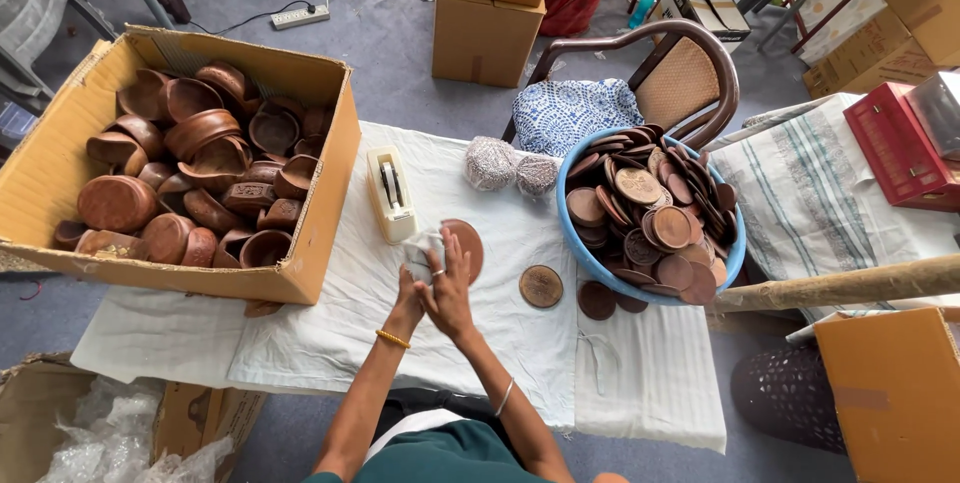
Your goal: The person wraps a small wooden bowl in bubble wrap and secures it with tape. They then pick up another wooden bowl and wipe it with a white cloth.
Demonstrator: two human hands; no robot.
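Free: bare white cloth (pixel 330 313) left of hands and near the front edge | Blocked: cardboard box (pixel 320 183) left, tape dispenser (pixel 390 195) ahead, blue tub (pixel 735 263) right, loose wooden discs (pixel 541 286) just beside.

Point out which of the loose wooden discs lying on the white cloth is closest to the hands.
The patterned wooden disc, lying alone on the cloth right of the hands. The other loose discs are plainer, darker, and sit against the blue basin.
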